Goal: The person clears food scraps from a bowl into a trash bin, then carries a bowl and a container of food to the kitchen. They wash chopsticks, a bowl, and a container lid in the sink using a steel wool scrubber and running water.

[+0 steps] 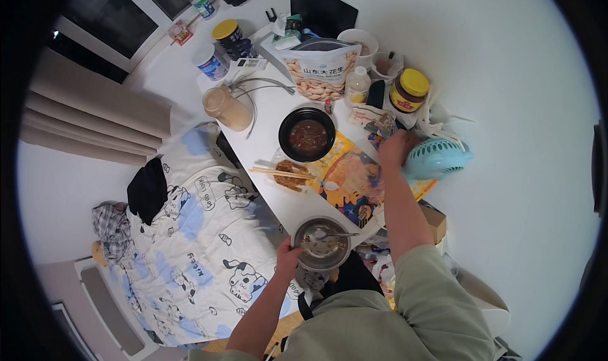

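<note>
My left hand (288, 256) grips the rim of a metal bowl (323, 261), which has food residue and a metal spoon (327, 235) in it. The bowl is beside the near end of the white table (304, 206). My right hand (396, 147) reaches to the wall side of the table, among small printed packages (374, 121) and next to a turquoise fan (434, 160); its fingers are partly hidden. A black bowl (308, 135) of reddish-brown soup stands mid-table. Near it, wooden chopsticks (285, 173) lie across browned food (290, 180) on clear plastic.
A peanut bag (323, 71), a small bottle (357, 85), a yellow-lidded jar (409, 90) and plastic tubs crowd the table's far end. A jar of beige contents (228, 109) stands at the left edge. A bed with a printed cover (204, 247) adjoins the table.
</note>
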`<state>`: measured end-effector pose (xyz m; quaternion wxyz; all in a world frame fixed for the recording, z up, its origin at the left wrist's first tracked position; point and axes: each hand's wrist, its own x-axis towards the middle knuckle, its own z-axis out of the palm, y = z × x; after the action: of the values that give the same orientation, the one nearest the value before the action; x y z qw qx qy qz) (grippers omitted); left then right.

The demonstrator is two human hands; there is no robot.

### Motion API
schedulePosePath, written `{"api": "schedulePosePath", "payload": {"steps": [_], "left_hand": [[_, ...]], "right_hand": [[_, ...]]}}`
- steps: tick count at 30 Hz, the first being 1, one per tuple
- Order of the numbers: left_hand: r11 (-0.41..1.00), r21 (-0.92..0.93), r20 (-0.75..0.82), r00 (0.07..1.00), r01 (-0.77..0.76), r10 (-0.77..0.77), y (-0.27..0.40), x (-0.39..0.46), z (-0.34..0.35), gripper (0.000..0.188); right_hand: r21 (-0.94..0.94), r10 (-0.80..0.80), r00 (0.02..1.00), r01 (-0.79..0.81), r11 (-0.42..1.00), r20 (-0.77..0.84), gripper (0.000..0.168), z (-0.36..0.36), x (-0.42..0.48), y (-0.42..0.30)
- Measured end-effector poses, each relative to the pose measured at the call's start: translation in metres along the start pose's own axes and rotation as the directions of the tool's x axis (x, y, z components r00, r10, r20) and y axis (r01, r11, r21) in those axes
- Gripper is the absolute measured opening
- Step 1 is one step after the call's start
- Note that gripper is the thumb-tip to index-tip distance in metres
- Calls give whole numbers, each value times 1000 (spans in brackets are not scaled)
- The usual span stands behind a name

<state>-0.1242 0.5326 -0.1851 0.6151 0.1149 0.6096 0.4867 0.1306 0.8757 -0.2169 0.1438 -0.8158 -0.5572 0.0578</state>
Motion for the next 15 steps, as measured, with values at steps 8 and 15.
{"api": "schedulePosePath", "payload": {"steps": [8, 15], "left_hand": [[1000, 9, -37, 999, -19, 19, 3, -1, -1, 37], [1000, 4, -28, 999, -26, 26, 0, 5, 1, 37]], "right_hand": [[300, -29, 998, 10, 954, 59, 41, -31, 0, -13], [457, -40, 975, -65, 887, 217, 38, -103, -19, -23]]}}
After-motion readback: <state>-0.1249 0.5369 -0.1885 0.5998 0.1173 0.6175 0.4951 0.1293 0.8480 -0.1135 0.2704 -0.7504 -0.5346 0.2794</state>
